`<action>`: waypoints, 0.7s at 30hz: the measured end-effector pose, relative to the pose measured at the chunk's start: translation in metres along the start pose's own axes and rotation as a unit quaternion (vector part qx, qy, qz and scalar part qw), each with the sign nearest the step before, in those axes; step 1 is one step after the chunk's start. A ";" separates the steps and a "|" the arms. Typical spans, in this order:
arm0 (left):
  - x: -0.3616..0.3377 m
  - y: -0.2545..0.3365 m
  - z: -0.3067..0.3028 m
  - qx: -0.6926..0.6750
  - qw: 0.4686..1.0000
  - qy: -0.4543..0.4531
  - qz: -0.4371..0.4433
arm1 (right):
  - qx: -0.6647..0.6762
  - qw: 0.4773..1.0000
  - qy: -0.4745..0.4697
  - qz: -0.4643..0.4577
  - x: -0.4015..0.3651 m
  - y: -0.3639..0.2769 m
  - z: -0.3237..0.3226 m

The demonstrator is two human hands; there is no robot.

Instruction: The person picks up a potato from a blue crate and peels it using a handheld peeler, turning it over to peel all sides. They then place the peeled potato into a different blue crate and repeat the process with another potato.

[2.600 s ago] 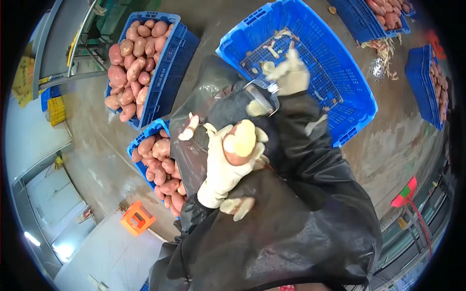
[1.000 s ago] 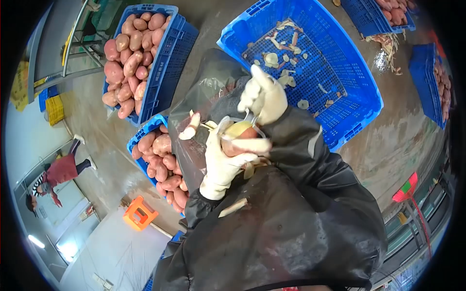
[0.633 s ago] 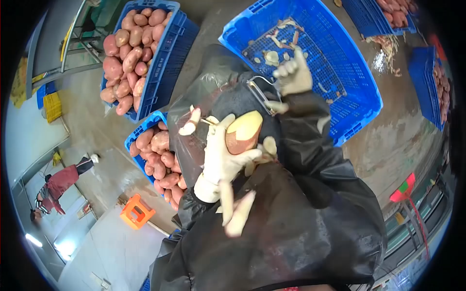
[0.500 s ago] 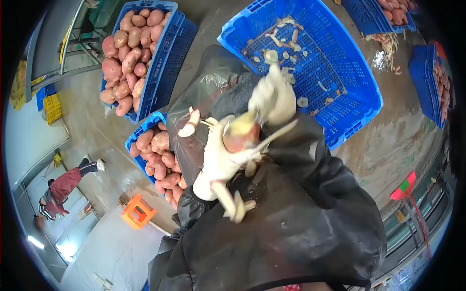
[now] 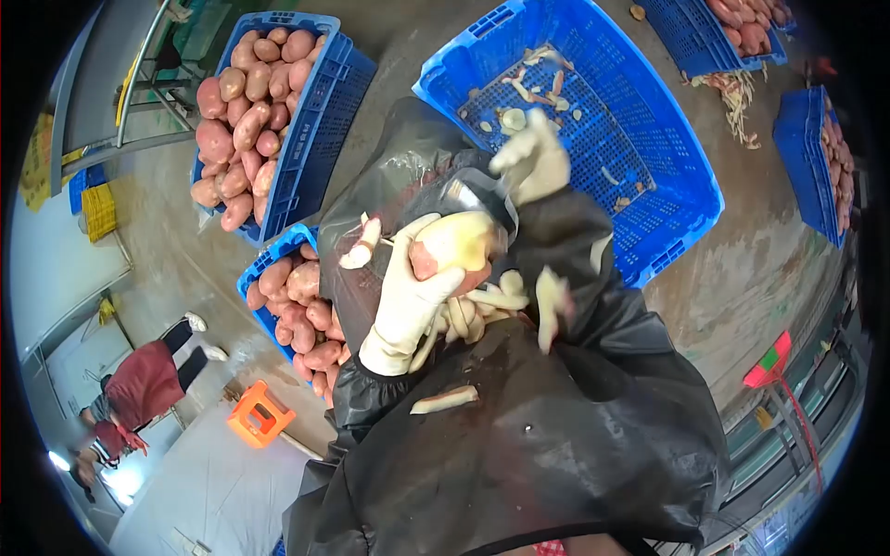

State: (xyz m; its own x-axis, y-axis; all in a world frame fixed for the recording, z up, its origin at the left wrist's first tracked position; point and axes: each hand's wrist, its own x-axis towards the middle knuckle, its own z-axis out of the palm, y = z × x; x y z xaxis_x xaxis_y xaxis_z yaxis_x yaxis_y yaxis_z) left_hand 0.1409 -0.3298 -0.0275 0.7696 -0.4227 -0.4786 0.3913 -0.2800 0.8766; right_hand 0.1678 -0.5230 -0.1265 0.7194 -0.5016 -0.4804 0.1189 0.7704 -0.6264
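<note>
Creamy white covers the left hand (image 5: 408, 296) and the right hand (image 5: 536, 165). The central potato (image 5: 456, 239) pairs pale yellow flesh with pinkish-red skin, beside a silvery peeler (image 5: 510, 211). Glossy black colours the apron (image 5: 519, 445). Royal blue marks the latticed crate (image 5: 640, 139) toward one-thirty and the potato-filled crate (image 5: 320, 130) toward ten-thirty (its potatoes (image 5: 250, 125) blush from rosy to tan). A stool (image 5: 261, 414) glows orange toward eight o'clock; red-and-white checks pattern the cloth (image 5: 549, 548) toward five.
</note>
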 end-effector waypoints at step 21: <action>0.001 -0.042 -0.016 -0.348 0.934 -0.021 -0.075 | 0.264 0.950 -0.085 0.143 0.018 -0.004 -0.021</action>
State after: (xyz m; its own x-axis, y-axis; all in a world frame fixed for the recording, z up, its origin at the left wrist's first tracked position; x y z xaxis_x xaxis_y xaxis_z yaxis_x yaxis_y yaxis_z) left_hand 0.1338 -0.3045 -0.0643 0.6650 -0.4614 -0.5873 0.7377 0.2827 0.6131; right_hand 0.1661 -0.5437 -0.1455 0.8688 -0.2053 -0.4507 0.1959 0.9783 -0.0680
